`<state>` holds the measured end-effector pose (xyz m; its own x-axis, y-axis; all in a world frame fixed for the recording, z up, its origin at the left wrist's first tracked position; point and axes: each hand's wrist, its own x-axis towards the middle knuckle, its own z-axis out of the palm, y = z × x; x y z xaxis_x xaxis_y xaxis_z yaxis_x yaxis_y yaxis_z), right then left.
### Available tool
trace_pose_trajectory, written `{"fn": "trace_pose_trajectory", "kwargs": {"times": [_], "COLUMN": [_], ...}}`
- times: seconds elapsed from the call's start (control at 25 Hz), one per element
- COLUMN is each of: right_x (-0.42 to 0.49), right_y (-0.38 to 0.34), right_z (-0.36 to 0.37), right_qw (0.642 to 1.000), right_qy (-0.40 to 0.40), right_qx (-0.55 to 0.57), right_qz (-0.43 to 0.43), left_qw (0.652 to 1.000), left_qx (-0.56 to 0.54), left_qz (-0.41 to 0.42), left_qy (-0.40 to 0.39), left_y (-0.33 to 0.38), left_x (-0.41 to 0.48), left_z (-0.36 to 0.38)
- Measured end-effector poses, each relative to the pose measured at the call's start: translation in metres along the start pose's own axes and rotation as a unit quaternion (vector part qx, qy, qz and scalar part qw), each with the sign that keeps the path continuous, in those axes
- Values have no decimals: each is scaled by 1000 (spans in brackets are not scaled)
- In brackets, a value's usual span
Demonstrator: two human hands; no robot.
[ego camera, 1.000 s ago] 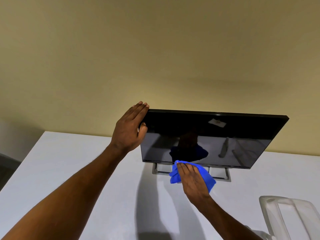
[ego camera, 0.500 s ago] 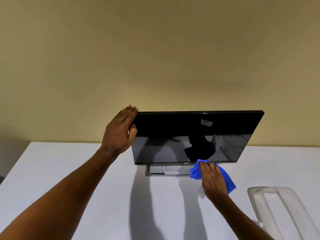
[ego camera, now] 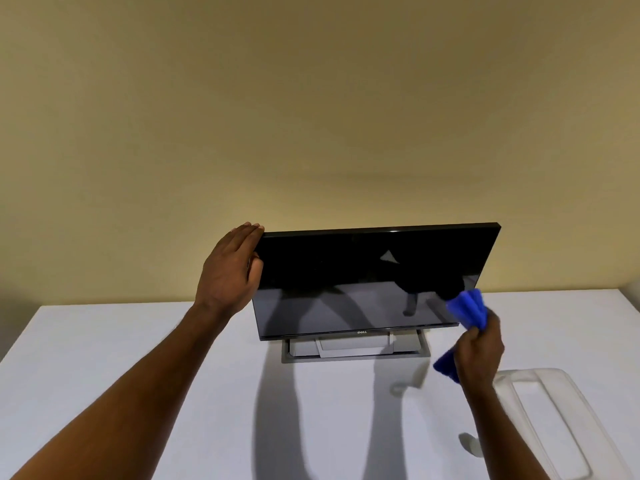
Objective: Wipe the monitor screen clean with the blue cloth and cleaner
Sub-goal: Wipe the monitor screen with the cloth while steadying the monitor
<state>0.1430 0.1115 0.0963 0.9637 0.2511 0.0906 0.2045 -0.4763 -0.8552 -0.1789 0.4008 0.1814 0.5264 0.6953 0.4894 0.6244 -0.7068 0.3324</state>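
Note:
A black monitor (ego camera: 363, 271) with a dark glossy screen stands on a grey stand (ego camera: 353, 349) on the white table (ego camera: 104, 358), against a beige wall. My left hand (ego camera: 228, 271) grips the monitor's upper left corner, fingers over the top edge and thumb on the front. My right hand (ego camera: 479, 348) holds the bunched blue cloth (ego camera: 467, 308) at the screen's lower right corner. The cloth is blurred. No cleaner bottle is in view.
A clear plastic tray or lid (ego camera: 554, 420) lies on the table at the lower right, just beside my right forearm. The table's right edge shows at the far right.
My right hand has carried the blue cloth along the screen's bottom edge from the middle to the lower right corner. My left hand has stayed on the upper left corner.

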Motion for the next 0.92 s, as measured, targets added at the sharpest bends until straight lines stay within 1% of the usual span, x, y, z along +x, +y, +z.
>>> {"fn": "trace_pose_trajectory", "kwargs": {"times": [0.04, 0.12, 0.2, 0.24, 0.4, 0.52, 0.56, 0.68, 0.72, 0.8, 0.88, 0.92], "right_x": [-4, -5, 5, 11, 12, -1, -9, -38, -49, -75, -98, -107], "right_y": [-11, -33, -54, -63, -77, -80, -84, -102, -108, -120, -128, -129], "right_z": [1, 12, 31, 42, 86, 112, 120, 149, 159, 177, 195, 203], "right_qw": [996, 980, 968, 969, 984, 980, 979, 981, 976, 963, 939, 922], "right_qy": [33, 77, 90, 84, 51, 85, 82, 55, 51, 7, -35, -41], "right_qx": [80, 178, 223, 221, 134, 78, 63, -46, -79, -93, -105, -113], "right_qz": [1, -43, -70, -74, -110, -161, -173, -181, -197, -251, -325, -367], "left_qw": [1000, 1000, 999, 999, 999, 998, 998, 997, 997, 997, 996, 996], "left_qx": [-12, -26, -31, -35, -52, -61, -64, -69, -70, -75, -75, -73], "left_qz": [-12, -9, 4, 3, -10, -15, -15, -8, -7, -8, -12, -13], "left_qy": [4, -1, -22, -26, -7, 11, 16, 25, 28, 33, 38, 39], "left_y": [2, 8, 12, 12, 9, 10, 10, 9, 8, 9, 10, 10], "left_x": [4, 10, 9, 8, 6, 9, 8, 9, 9, 10, 10, 10], "left_z": [0, 3, 7, 9, 15, 18, 18, 18, 18, 17, 17, 17]}}
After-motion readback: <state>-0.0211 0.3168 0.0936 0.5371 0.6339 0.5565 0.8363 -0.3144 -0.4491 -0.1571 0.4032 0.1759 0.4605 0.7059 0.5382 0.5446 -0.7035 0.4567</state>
